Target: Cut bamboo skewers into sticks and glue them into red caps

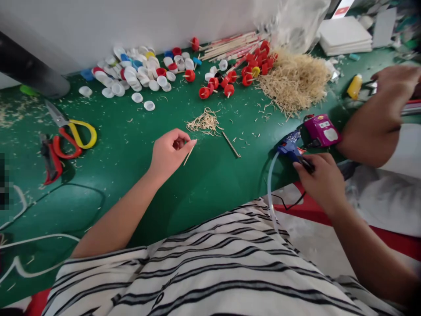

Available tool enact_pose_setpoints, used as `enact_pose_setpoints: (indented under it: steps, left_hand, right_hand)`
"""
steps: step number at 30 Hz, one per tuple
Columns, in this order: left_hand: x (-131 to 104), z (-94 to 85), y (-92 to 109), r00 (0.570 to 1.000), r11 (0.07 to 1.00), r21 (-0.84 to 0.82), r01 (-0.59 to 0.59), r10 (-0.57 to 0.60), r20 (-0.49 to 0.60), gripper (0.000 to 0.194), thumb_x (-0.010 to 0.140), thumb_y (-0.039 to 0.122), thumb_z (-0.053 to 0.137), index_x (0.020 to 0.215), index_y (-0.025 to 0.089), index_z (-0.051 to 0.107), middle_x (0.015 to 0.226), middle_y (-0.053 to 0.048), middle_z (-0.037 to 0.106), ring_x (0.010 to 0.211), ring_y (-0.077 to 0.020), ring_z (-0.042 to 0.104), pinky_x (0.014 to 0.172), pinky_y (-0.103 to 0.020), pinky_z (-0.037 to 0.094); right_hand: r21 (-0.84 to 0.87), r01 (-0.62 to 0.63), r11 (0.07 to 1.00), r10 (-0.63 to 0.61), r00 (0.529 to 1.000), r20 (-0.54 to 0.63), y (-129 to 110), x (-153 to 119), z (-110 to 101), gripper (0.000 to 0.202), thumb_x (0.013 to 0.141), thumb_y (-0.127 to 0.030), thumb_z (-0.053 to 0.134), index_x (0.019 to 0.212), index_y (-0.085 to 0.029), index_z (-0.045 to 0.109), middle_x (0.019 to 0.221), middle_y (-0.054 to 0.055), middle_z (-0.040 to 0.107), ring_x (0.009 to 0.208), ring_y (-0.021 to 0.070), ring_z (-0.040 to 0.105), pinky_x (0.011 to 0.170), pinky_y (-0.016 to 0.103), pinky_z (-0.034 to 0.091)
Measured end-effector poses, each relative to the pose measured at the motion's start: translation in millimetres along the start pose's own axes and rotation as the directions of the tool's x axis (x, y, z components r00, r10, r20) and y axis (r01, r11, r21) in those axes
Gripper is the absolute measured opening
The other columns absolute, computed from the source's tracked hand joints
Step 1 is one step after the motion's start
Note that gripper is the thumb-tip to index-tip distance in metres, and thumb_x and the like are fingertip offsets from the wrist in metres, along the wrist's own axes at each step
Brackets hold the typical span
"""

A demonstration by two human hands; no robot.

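Observation:
My left hand point(168, 153) pinches a thin pale wooden stick point(188, 157) between thumb and fingertips, just above the green table. My right hand point(324, 182) is wrapped round the handle of a blue glue gun point(290, 144) at the table's front edge. A long translucent glue stick point(270, 175) curves from the gun down toward my lap. Beyond my left hand lies a small heap of short pale strands point(205, 121). A slim metal rod point(230, 145) rests between my two hands on the tabletop.
White and coloured bottle caps point(138, 72) and red caps with sticks point(230, 83) line the back. A large strand pile point(292, 83) stands right of them. Scissors point(74, 127) and red-handled pliers point(51, 160) lie left. A co-worker's arm point(371, 118) reaches in beside a purple box point(322, 130).

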State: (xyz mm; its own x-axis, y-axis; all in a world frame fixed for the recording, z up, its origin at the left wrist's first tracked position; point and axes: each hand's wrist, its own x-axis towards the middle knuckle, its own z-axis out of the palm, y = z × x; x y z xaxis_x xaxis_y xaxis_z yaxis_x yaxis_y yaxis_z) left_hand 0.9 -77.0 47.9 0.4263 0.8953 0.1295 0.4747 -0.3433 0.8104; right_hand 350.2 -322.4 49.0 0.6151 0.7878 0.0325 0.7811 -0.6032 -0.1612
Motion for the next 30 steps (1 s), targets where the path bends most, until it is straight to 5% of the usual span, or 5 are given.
enact_pose_setpoints:
  steps: [5, 11, 20, 26, 30]
  left_hand:
    - [-19, 1.0, -11, 0.990, 0.962, 0.245, -0.123, 0.102, 0.094, 0.021, 0.095, 0.039, 0.072, 0.085, 0.021, 0.071, 0.081, -0.002, 0.069, 0.074, -0.0144, 0.059, 0.067, -0.029, 0.041]
    - [-26, 7.7, -15, 0.963, 0.918, 0.337, -0.212, 0.137, 0.231, 0.018, 0.102, 0.031, 0.061, 0.093, 0.022, 0.073, 0.084, -0.003, 0.071, 0.076, -0.0159, 0.061, 0.063, -0.030, 0.037]
    - [-26, 8.2, -17, 0.947, 0.872, 0.406, -0.272, 0.166, 0.276, 0.020, 0.103, 0.023, 0.055, 0.104, 0.022, 0.075, 0.095, -0.006, 0.079, 0.087, -0.0204, 0.072, 0.066, -0.033, 0.042]
    - [-24, 12.1, -15, 0.952, 0.840, 0.469, -0.272, 0.162, 0.261, 0.028, 0.104, 0.020, 0.049, 0.111, 0.023, 0.076, 0.103, -0.006, 0.084, 0.091, -0.0213, 0.077, 0.061, -0.033, 0.039]
    - [-21, 14.2, -12, 0.964, 0.827, 0.512, -0.230, 0.120, 0.239, 0.030, 0.103, 0.020, 0.049, 0.110, 0.023, 0.078, 0.098, -0.006, 0.084, 0.085, -0.0203, 0.077, 0.058, -0.032, 0.036]
  right_hand:
    - [-0.144, -0.160, 0.977, 0.166, 0.986, 0.033, -29, 11, 1, 0.046, 0.100, -0.049, 0.056, 0.132, -0.019, 0.069, 0.144, 0.021, 0.065, 0.117, 0.0359, 0.069, 0.082, 0.044, 0.051]
    - [-0.200, -0.161, 0.966, 0.183, 0.978, 0.096, -57, 6, -1, 0.046, 0.103, -0.052, 0.054, 0.132, -0.019, 0.070, 0.139, 0.020, 0.067, 0.108, 0.0322, 0.068, 0.072, 0.040, 0.041]
    - [-0.234, -0.209, 0.949, 0.240, 0.964, 0.112, -62, 6, -4, 0.045, 0.102, -0.049, 0.053, 0.126, -0.016, 0.071, 0.131, 0.020, 0.070, 0.111, 0.0331, 0.068, 0.076, 0.040, 0.044]
    - [-0.219, -0.130, 0.967, 0.143, 0.989, 0.045, -53, 13, -22, 0.041, 0.097, -0.054, 0.057, 0.118, -0.021, 0.071, 0.125, 0.016, 0.073, 0.111, 0.0358, 0.071, 0.080, 0.043, 0.053]
    - [0.005, 0.194, 0.981, -0.194, 0.981, 0.019, -47, 36, -31, 0.035, 0.097, -0.047, 0.058, 0.118, -0.022, 0.069, 0.122, 0.016, 0.072, 0.108, 0.0341, 0.072, 0.086, 0.046, 0.058]
